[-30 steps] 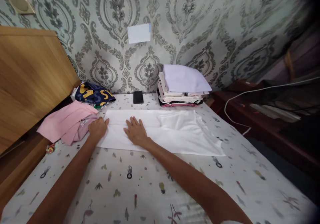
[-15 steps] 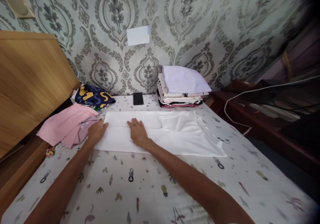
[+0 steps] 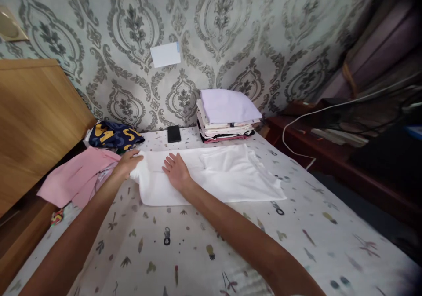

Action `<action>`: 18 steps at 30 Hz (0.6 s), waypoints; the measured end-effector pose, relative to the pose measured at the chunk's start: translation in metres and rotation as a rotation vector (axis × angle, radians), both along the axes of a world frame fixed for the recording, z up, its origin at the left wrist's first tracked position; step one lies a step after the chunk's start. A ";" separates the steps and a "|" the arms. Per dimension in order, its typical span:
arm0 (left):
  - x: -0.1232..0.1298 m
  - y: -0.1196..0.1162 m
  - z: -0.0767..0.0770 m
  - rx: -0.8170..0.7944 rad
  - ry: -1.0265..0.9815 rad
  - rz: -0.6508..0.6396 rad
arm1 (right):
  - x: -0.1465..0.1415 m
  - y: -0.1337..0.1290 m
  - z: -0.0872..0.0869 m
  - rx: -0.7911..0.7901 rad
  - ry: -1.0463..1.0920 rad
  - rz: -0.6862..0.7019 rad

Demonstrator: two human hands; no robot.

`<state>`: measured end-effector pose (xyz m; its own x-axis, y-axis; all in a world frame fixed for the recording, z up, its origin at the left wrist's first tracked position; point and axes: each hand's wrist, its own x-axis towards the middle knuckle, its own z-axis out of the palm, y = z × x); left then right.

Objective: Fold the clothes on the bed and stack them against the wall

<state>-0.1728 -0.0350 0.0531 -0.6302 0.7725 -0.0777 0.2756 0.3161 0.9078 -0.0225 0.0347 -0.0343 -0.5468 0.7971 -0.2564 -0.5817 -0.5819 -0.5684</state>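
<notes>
A white shirt [image 3: 224, 179] lies lengthwise across the patterned bed sheet [image 3: 184, 243], its sides folded in and its wider end to the right. My left hand [image 3: 128, 163] pinches the left end of the shirt, which is lifted and bunched at that edge. Over the left half of the cloth, my right hand [image 3: 176, 171] is turned partly palm up with its fingers spread, holding nothing. Whether its edge touches the cloth I cannot tell.
Behind the shirt stand a stack of folded clothes [image 3: 227, 111] and a black phone [image 3: 174, 133]. Pink clothing [image 3: 77, 173] and a navy printed garment [image 3: 114, 134] lie left, beside a wooden panel [image 3: 36, 124]. A white cable [image 3: 298, 153] hangs at right.
My left hand has taken hold of the shirt's left end and raised it. My right hand has turned from palm down to partly palm up. The view has shifted to the right.
</notes>
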 end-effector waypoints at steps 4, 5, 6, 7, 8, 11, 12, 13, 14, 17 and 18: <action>0.070 0.024 0.020 0.052 -0.114 -0.372 | 0.026 0.013 0.000 -0.087 0.092 -0.045; 0.084 0.027 0.019 0.043 -0.129 -0.448 | 0.031 0.013 -0.001 -0.065 0.091 -0.045; 0.093 0.029 0.016 0.046 -0.122 -0.503 | 0.036 0.013 -0.002 -0.023 0.086 -0.049; 0.098 0.030 0.010 0.069 -0.087 -0.535 | 0.039 0.012 -0.003 0.029 0.077 -0.053; 0.100 0.029 0.002 0.113 -0.023 -0.537 | 0.042 0.011 -0.004 0.078 0.066 -0.060; 0.093 0.025 -0.028 0.247 0.260 -0.440 | 0.047 0.007 -0.006 0.154 0.053 -0.076; 0.090 0.022 -0.038 0.264 0.350 -0.410 | 0.048 0.007 -0.006 0.164 0.057 -0.073; 0.088 0.020 -0.048 0.264 0.428 -0.395 | 0.049 0.006 -0.006 0.171 0.061 -0.065; 0.089 0.018 -0.055 0.249 0.495 -0.399 | 0.049 0.007 -0.006 0.179 0.066 -0.058; 0.102 0.015 -0.070 0.177 0.645 -0.492 | 0.050 0.010 -0.003 0.172 0.052 -0.049; 0.109 0.015 -0.072 0.153 0.679 -0.520 | 0.051 0.012 -0.002 0.170 0.041 -0.053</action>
